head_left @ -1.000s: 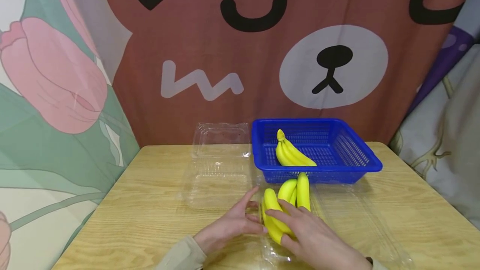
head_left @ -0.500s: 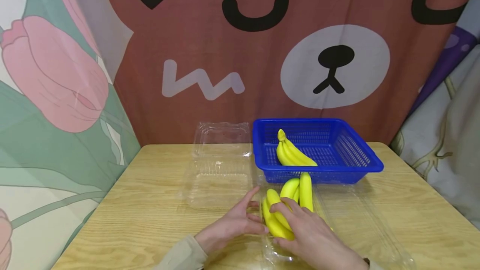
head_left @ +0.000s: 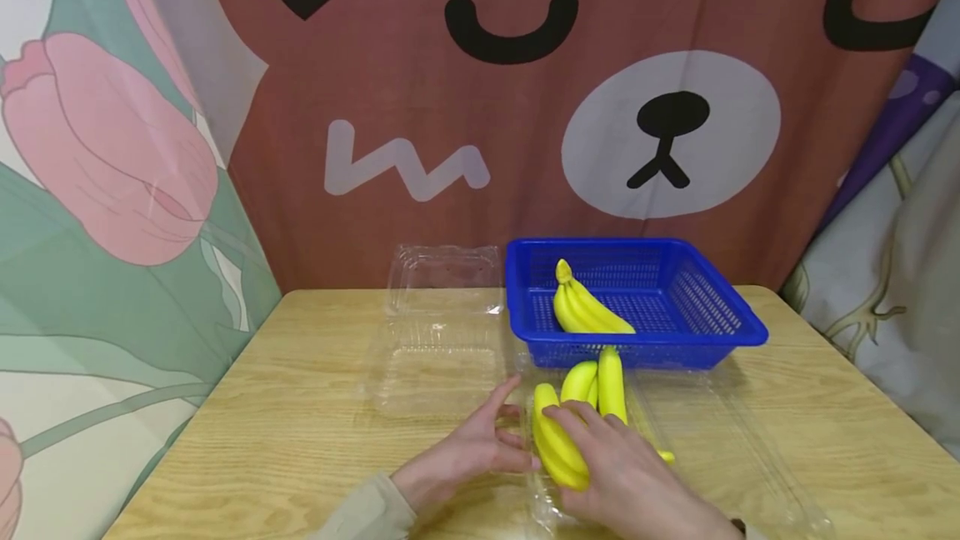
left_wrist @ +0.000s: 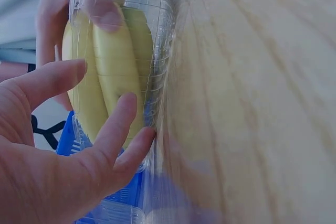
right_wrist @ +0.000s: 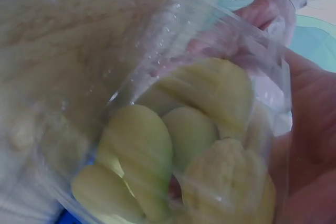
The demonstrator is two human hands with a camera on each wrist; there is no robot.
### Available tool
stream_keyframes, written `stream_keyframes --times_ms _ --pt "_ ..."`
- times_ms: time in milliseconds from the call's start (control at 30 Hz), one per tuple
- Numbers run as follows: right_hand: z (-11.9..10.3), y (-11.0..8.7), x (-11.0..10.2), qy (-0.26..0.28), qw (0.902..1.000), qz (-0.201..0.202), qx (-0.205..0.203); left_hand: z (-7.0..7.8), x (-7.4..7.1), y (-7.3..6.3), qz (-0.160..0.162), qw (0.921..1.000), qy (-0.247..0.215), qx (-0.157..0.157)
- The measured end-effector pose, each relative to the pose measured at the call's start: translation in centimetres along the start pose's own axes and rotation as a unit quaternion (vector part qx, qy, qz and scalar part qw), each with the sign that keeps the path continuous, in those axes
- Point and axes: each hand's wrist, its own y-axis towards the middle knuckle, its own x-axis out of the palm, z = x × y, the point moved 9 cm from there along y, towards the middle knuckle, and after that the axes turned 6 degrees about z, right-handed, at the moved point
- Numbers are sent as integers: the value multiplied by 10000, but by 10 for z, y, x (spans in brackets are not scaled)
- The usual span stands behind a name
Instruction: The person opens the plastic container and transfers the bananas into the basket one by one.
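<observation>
In the head view, my right hand [head_left: 630, 473] grips a bunch of yellow bananas [head_left: 557, 448] from above, fingers curled over it. The bunch lies in a clear plastic clamshell container [head_left: 551, 513], beside more bananas [head_left: 611, 390] that reach toward the basket. A yellow tip [head_left: 666, 457] pokes out right of that hand. My left hand [head_left: 480, 440] is at the container's left side. Its fingers [left_wrist: 118, 124] lie extended along the clear wall [left_wrist: 164, 40] in the left wrist view, with bananas [left_wrist: 115, 66] behind the plastic. Through plastic, the right wrist view shows several banana ends [right_wrist: 226, 177].
A blue basket [head_left: 637, 337] stands behind the container, with another banana bunch [head_left: 588, 311] inside. To its left is a second clear container [head_left: 438, 340], lid raised. The front container's lid [head_left: 738, 448] spreads rightward over the wooden table [head_left: 292, 407]. A printed curtain [head_left: 525, 107] hangs behind.
My right fingers have curled further over the banana bunch, and the bunch has shifted slightly right, away from the container's left wall. A yellow tip has appeared at the right. My left hand has hardly moved.
</observation>
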Motion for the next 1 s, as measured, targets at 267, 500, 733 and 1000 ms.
stream_keyframes --times_ms 267,500,733,1000 --pt "-1 1 -13 45 9995 -176 265 1 0 1 -2 10000 48 -79" --pt "-6 -1 -19 -210 9997 -53 81 0 -1 1 -23 9999 67 -101" --pt "-12 -1 -28 -20 9989 404 -235 -2 1 2 -38 9999 -42 -87" --pt "-11 -1 -29 79 9984 404 -395 -3 2 1 -66 9999 -57 -78"
